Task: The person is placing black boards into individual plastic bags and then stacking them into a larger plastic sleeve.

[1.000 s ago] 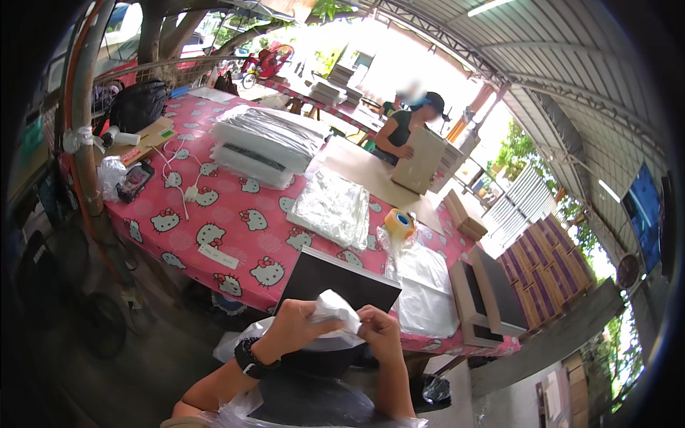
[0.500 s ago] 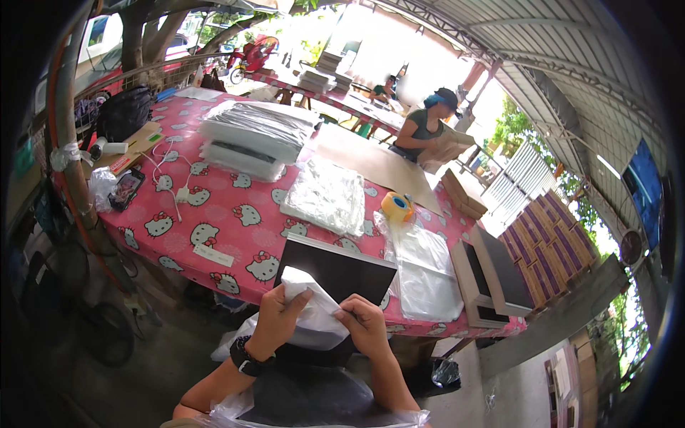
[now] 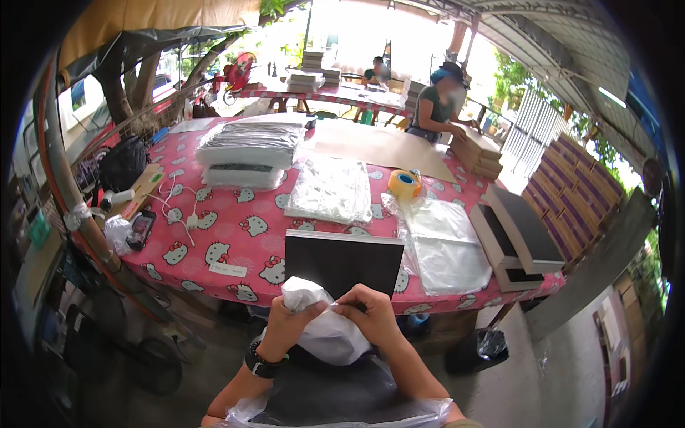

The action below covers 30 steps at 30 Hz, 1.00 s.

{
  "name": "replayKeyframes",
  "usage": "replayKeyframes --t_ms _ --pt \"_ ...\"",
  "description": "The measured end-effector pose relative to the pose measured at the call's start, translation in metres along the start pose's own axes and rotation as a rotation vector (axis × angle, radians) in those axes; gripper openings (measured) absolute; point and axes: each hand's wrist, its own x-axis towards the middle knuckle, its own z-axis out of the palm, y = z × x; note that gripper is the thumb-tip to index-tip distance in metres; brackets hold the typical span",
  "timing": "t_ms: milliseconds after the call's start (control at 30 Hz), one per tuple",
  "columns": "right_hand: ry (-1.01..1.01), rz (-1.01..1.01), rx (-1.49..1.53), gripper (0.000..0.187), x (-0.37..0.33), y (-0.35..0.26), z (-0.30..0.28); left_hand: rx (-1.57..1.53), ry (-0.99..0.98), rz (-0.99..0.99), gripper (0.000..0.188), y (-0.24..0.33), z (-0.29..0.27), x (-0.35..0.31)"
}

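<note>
Both hands hold a thin white translucent plastic bag (image 3: 334,341) in front of my body. My left hand (image 3: 287,322) is closed round its bunched upper left part, thumb on top. At its upper right edge, my right hand (image 3: 369,312) pinches the plastic between thumb and fingers. Just beyond the hands, a flat black rectangular block (image 3: 342,258) with a pale layered edge lies at the table's near edge, its lower part hidden by my hands. Over my lap lies something dark under clear plastic (image 3: 321,399).
The table (image 3: 235,203) has a pink cartoon-cat cloth. On it are clear plastic bags (image 3: 448,246), a folded plastic pile (image 3: 330,191), a tape roll (image 3: 404,184), wrapped stacks (image 3: 250,146), and black-topped boxes (image 3: 524,232). A co-worker (image 3: 435,107) handles cardboard boxes (image 3: 477,151) at the far right.
My right hand has moved closer to my left on the bag, which now hangs fuller below them. My view has shifted. The co-worker's hands have moved down onto the cardboard boxes.
</note>
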Motion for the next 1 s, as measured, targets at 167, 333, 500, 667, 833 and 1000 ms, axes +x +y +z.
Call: replayKeyframes --t_ms 167,333,500,667,833,1000 --pt "0.014 0.064 0.041 0.011 -0.006 0.005 -0.004 -0.092 0.048 0.047 0.017 -0.007 0.01 -0.001" --pt "0.015 -0.183 -0.006 0.013 -0.003 -0.006 -0.009 -0.02 0.037 0.029 0.015 -0.006 0.015 0.003" --pt "0.034 -0.064 0.031 0.012 -0.005 0.012 -0.01 -0.034 -0.061 -0.016 0.02 -0.001 0.024 0.008" --pt "0.059 -0.012 0.072 0.011 -0.002 0.021 -0.007 -0.1 -0.015 -0.061 0.022 -0.012 0.017 0.011" --pt "0.102 -0.035 0.004 0.013 -0.003 0.027 -0.006 -0.13 -0.006 0.04 0.028 -0.014 0.026 0.015" --pt "0.157 -0.02 -0.012 0.012 -0.004 0.026 -0.007 -0.169 -0.116 -0.067 0.025 -0.012 0.03 0.016"
